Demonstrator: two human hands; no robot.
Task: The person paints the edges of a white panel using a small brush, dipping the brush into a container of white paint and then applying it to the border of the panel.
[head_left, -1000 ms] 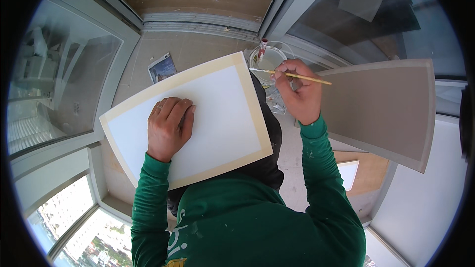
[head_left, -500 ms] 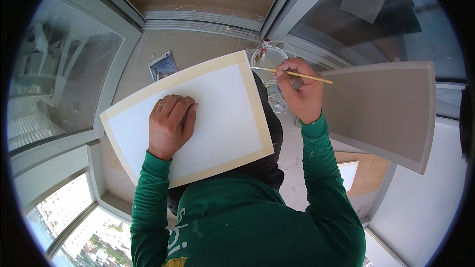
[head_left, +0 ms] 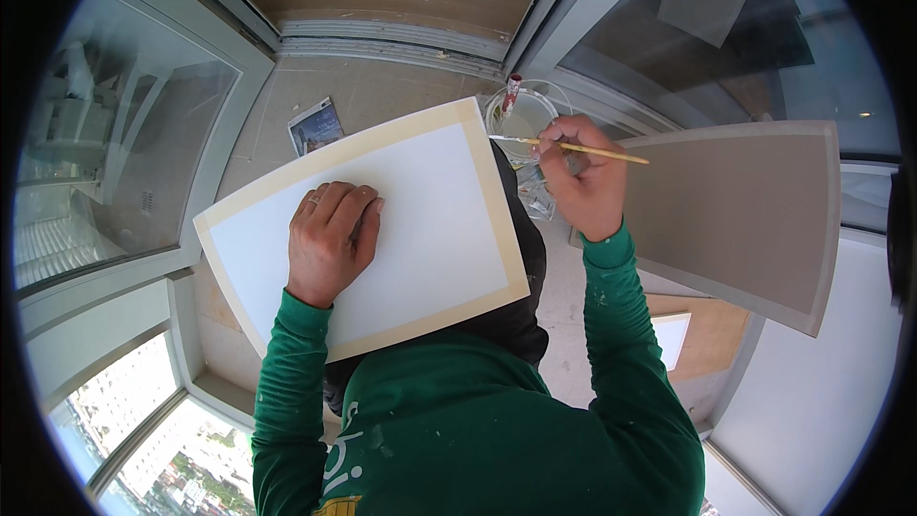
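Observation:
Across my lap lies a tilted white panel (head_left: 420, 229), framed by a cream border strip (head_left: 495, 201). My left hand (head_left: 330, 244) rests on its left half, fingers curled and closed together, wearing a ring. Its fingertips are hidden, so anything under them does not show. My right hand (head_left: 590, 186) pinches a thin yellow-handled paintbrush (head_left: 609, 152) beyond the panel's right edge. The brush points left, its pale tip close beside that edge near the upper right corner. Whether the tip touches the edge I cannot tell.
Beyond my right hand stands a clear bucket (head_left: 546, 96) with a red-handled tool (head_left: 512, 91) in it. A large grey-brown panel (head_left: 735, 220) leans at the right. A picture-covered flat item (head_left: 316, 127) lies on the floor. Glass doors (head_left: 124, 134) flank the space.
My right hand and the paintbrush have shifted slightly right and toward me, the tip moving a little outward from the panel's edge. My left hand and the panel are practically still.

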